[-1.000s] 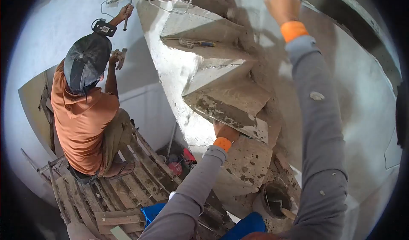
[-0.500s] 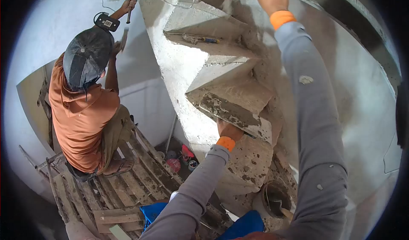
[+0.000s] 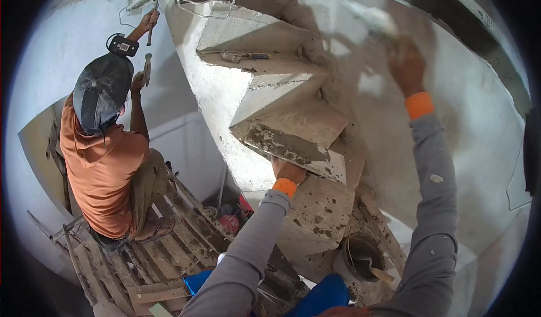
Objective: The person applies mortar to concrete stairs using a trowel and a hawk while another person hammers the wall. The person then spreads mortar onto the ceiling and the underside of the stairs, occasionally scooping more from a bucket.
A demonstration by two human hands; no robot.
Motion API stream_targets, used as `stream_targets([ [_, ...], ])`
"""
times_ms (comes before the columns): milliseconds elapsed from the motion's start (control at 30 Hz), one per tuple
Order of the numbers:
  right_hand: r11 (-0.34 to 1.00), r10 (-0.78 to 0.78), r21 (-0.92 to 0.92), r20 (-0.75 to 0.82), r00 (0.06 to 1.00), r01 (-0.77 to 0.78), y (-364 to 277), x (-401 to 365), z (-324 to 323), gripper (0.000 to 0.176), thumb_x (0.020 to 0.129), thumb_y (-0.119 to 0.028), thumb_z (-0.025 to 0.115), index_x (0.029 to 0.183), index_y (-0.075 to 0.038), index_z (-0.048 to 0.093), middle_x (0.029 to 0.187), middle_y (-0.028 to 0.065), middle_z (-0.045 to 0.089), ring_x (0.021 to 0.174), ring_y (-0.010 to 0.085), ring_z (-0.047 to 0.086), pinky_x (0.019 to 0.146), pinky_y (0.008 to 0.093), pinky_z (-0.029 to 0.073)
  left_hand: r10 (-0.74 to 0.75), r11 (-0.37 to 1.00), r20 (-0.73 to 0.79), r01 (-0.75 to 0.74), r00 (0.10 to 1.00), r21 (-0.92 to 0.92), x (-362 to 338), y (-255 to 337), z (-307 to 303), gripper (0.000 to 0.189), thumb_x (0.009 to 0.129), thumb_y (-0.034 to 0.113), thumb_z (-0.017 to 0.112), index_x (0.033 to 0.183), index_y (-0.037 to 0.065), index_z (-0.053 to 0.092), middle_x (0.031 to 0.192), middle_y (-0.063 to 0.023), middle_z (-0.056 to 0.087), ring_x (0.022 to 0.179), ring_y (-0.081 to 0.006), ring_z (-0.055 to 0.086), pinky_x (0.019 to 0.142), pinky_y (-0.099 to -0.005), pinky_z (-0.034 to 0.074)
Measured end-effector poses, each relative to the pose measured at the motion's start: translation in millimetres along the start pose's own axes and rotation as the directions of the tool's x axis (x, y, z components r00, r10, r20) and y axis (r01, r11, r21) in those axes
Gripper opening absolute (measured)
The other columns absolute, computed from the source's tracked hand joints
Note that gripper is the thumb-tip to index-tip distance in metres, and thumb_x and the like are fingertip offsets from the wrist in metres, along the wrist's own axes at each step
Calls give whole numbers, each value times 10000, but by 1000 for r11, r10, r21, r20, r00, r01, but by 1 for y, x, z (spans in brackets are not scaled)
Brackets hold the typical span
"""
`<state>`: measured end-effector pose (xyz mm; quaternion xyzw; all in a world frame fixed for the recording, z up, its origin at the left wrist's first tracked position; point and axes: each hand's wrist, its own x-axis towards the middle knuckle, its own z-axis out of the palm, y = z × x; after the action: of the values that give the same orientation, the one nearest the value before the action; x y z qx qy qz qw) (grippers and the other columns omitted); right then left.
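Observation:
My left hand is closed beneath a plasterer's hawk, a flat board with grey mortar on its top. The fingers under the board are mostly hidden. The hawk sits in front of the concrete stair steps. Raised at the upper right, my right hand is blurred by motion, closed around a pale flat tool that looks like a trowel. This tool is close to the grey plastered wall; whether it touches cannot be seen.
A co-worker crouches on a slatted wooden platform, holding a hammer and a chisel. Another tool lies on an upper step. A bucket holds a wooden-handled tool. Wires hang above.
My right hand has moved down and rightward with its tool. The view has shifted slightly, and my left hand stays under the hawk. The co-worker's hammer has come up nearer the chisel.

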<state>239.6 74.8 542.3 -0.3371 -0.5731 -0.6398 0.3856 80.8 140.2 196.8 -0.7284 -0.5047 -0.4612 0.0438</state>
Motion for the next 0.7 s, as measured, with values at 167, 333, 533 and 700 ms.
stream_targets([
  [167,1000,-3,-8,-307,952,1,28,52,-35,236,818,-271,638,945,-78,592,832,133,643,727,313,623,617,371,501,-14,1000,83,13,996,6,1,1,-5,516,796,463,511,1244,206,523,1339,-50,446,1244,-290,366,1029,-471,256],
  [333,993,-121,-56,-378,918,107,-3,77,8,238,825,-259,609,985,-87,572,861,130,640,724,318,619,618,384,505,15,999,-2,-15,1000,-34,0,0,-6,498,794,454,516,1223,204,545,1311,-51,474,1226,-289,388,1024,-464,269],
  [533,996,33,91,-261,965,-9,-77,99,34,169,827,-169,507,962,-67,509,892,172,593,804,367,585,659,453,466,15,1000,21,-15,1000,-19,2,1,-8,486,795,451,518,1212,203,555,1293,-53,486,1216,-294,396,1028,-460,272],
  [700,976,78,210,-80,994,-60,-95,113,63,224,837,-199,519,1009,-56,505,913,168,603,798,381,581,650,460,465,19,1000,-8,-19,1000,4,0,0,-3,490,795,446,521,1220,204,546,1304,-56,475,1225,-299,384,1035,-470,261],
])
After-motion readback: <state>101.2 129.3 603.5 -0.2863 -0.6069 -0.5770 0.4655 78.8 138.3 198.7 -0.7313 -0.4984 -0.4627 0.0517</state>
